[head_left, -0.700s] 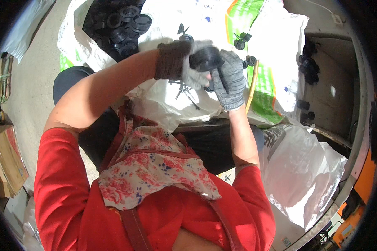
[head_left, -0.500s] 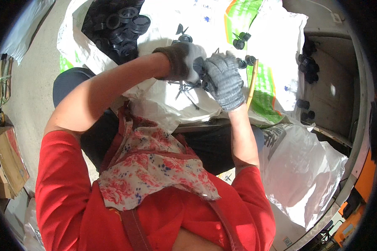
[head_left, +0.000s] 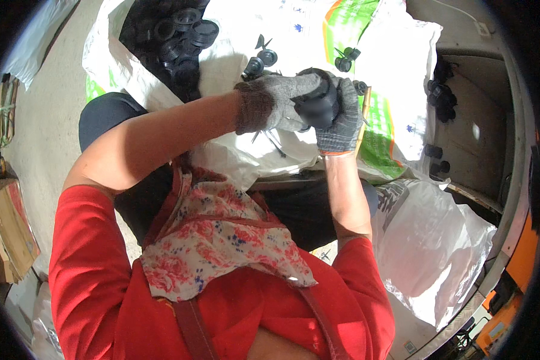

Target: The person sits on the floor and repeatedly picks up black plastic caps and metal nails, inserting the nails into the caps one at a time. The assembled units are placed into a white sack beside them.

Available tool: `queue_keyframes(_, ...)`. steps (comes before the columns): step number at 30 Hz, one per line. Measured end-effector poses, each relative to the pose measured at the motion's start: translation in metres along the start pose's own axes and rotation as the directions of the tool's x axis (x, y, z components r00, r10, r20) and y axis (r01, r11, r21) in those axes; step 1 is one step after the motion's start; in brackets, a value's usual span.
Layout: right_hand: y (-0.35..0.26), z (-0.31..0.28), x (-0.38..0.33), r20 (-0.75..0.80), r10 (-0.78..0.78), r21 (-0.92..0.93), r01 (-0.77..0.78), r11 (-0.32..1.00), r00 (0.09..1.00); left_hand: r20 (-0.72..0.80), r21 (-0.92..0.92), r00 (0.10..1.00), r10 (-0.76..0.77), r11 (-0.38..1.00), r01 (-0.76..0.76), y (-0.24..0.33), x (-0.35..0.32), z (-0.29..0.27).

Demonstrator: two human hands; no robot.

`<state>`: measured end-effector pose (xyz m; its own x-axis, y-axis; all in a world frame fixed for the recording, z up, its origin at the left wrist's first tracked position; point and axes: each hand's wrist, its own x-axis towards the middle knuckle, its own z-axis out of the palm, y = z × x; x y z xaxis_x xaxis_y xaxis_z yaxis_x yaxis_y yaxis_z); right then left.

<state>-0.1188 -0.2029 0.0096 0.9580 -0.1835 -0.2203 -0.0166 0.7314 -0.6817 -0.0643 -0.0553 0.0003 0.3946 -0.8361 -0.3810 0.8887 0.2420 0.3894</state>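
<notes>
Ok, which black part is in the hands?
The large round part between left hand and right hand; the loose black ones lie outside both hands.

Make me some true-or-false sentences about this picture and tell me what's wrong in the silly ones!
1. The left hand and the right hand wear gloves. True.
2. Each hand holds a banana. False: both hands hold a round black part.
3. The apron is plain green. False: the apron has a flower print with red and blue.
4. A heap of black round pieces lies at the upper left. True.
5. The yellowish stick is left of both hands. False: the stick is just right of the right hand.
</notes>
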Motion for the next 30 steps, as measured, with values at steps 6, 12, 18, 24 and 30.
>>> queue_keyframes(6, 0.030, -0.006, -0.001, -0.188, -0.044, -0.317, -0.018, 0.948, 0.981, 0.086, 0.954, 0.936, 0.343, 0.243, -0.177, 0.009, -0.006, 0.012)
queue_keyframes(12, 0.057, -0.019, 0.019, 0.346, -0.173, -0.925, 0.366, 0.098, 0.922, 0.362, 0.814, 0.796, 0.486, -0.581, -0.016, -0.003, -0.029, -0.003)
queue_keyframes(18, 0.066, -0.125, 0.079, 0.055, 0.135, -0.981, 0.078, -0.178, 0.989, 0.474, 0.741, 0.577, 0.665, -0.655, 0.146, 0.060, -0.060, -0.032)
queue_keyframes(24, 0.075, -0.066, 0.143, -0.127, 0.054, -0.954, -0.107, -0.281, 0.990, 0.345, 0.842, 0.385, 0.856, -0.463, 0.276, 0.086, -0.080, -0.045)
queue_keyframes(30, 0.144, -0.087, 0.200, -0.062, 0.248, -0.883, 0.063, -0.464, 0.967, 0.359, 0.897, 0.422, 0.832, -0.433, 0.090, 0.081, -0.089, -0.054)
